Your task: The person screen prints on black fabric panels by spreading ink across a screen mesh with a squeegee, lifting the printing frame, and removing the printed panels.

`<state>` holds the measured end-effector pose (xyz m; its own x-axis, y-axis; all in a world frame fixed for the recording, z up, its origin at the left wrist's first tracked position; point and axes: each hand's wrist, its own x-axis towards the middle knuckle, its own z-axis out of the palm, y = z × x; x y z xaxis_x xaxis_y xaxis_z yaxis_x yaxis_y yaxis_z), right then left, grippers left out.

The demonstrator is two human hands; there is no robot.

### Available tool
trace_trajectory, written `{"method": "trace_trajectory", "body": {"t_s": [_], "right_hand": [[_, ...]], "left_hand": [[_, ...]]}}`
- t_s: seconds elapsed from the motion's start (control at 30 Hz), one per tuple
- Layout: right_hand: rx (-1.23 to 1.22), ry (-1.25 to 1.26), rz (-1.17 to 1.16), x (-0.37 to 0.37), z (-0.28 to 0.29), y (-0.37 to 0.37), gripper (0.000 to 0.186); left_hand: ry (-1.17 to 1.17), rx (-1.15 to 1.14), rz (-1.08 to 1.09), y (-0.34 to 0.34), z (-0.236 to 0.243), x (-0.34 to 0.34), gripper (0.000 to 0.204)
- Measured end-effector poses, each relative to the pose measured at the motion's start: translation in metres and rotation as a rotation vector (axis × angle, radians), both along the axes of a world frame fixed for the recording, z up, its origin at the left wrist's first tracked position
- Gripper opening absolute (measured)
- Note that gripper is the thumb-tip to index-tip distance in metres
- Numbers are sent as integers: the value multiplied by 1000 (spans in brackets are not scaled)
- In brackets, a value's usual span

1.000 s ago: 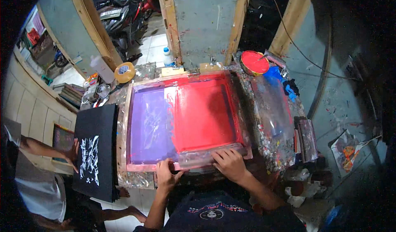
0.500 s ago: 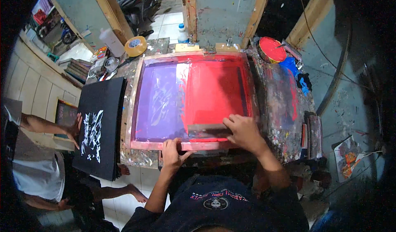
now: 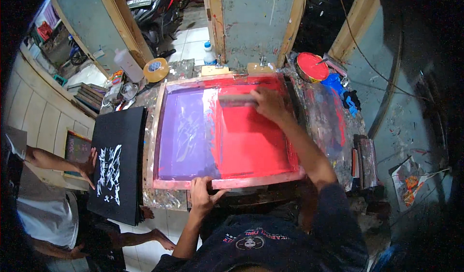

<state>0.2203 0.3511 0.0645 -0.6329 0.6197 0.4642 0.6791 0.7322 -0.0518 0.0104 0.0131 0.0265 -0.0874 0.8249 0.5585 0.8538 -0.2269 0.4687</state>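
A wooden-framed printing screen (image 3: 232, 182) lies flat on the worktable before me, its mesh purple on the left and covered with red ink (image 3: 251, 146) on the right. My right hand (image 3: 270, 104) grips a squeegee (image 3: 237, 100) near the far end of the red area, the forearm reaching over the screen. The squeegee's blade rests across the red side. My left hand (image 3: 202, 194) is closed on the near edge of the frame, thumb below and fingers on top. Between the purple and red runs a pale strip of tape.
At left, a co-worker's hand (image 3: 88, 168) touches a black panel (image 3: 116, 161) with a white print. Beyond the screen stand a tape roll (image 3: 156, 70), a plastic bottle (image 3: 209, 54) and a red ink tub (image 3: 312, 66). Blue cloth (image 3: 333, 81) lies at right.
My right hand has pushed the squeegee from the near end of the red area to the far end. My left hand stays on the frame. The view has tilted slightly.
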Motion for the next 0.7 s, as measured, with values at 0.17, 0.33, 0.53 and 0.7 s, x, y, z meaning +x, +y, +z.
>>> {"method": "trace_trajectory", "body": {"t_s": [0.17,0.33,0.53,0.7], "right_hand": [[45,-56,84,-22,10,82,56],[70,-18,124,-25,5,127,57],[-63,-208,22,-30,12,116,60],[-100,-192,39,-6,8,54,51]], "left_hand": [[29,-63,-21,-5,-18,-9,60],[-17,-161,-33,-7,-22,-8,63],[-33,-232,18,-12,-27,-7,64],[-38,-229,11,-6,-29,-7,62]]}}
